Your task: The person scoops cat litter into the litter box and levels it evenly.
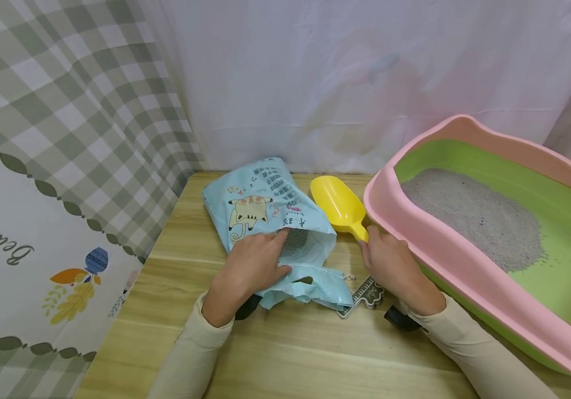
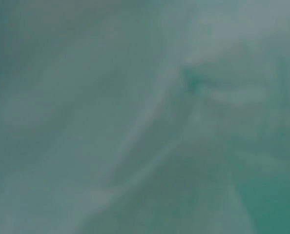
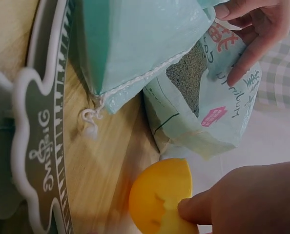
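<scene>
A light-blue cat litter bag (image 1: 249, 202) with a cartoon cat lies on its side, its mouth towards me, grey granular litter (image 1: 293, 241) showing inside. My left hand (image 1: 253, 266) holds the bag at its mouth, index finger on the upper edge and thumb at the lower flap (image 1: 317, 282). In the right wrist view, that hand (image 3: 264, 24) has its other fingers bent near the flap. My right hand (image 1: 394, 269) grips the handle of a yellow scoop (image 1: 337, 202), whose bowl points away beside the bag. Only blurred blue-green plastic (image 2: 135, 97) fills the left wrist view.
A pink-rimmed green litter box (image 1: 440, 246) stands at the right, with a heap of grey litter (image 1: 475, 216) inside. A grey piece with white edging and lettering (image 1: 365, 296) lies on the wooden table (image 1: 285, 354) between my hands. Curtains (image 1: 315, 83) hang behind.
</scene>
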`<state>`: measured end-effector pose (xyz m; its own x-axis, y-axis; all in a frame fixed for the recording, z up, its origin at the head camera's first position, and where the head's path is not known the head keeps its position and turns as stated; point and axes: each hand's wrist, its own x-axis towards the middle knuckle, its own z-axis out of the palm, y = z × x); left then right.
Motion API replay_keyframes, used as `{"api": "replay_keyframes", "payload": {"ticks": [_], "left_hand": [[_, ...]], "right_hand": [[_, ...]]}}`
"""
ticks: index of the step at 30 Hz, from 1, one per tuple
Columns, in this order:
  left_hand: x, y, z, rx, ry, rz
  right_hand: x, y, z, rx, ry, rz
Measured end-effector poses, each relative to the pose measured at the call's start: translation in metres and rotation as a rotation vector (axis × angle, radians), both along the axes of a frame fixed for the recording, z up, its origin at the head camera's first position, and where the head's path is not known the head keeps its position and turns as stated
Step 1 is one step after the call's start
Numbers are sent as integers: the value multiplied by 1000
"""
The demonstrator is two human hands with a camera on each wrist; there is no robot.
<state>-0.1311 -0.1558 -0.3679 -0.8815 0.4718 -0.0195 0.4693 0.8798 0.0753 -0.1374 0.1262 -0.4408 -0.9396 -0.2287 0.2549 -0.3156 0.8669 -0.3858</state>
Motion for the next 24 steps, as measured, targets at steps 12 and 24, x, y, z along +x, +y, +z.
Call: {"api": "replay_keyframes", "payload": {"ticks": [12,24], "left_hand": [[0,0,-1,-5,-4,3],[-1,0,0,10,-16,5]], "right_hand": [[2,1,-8,130,91,18],[2,1,-9,185,93,8]]}}
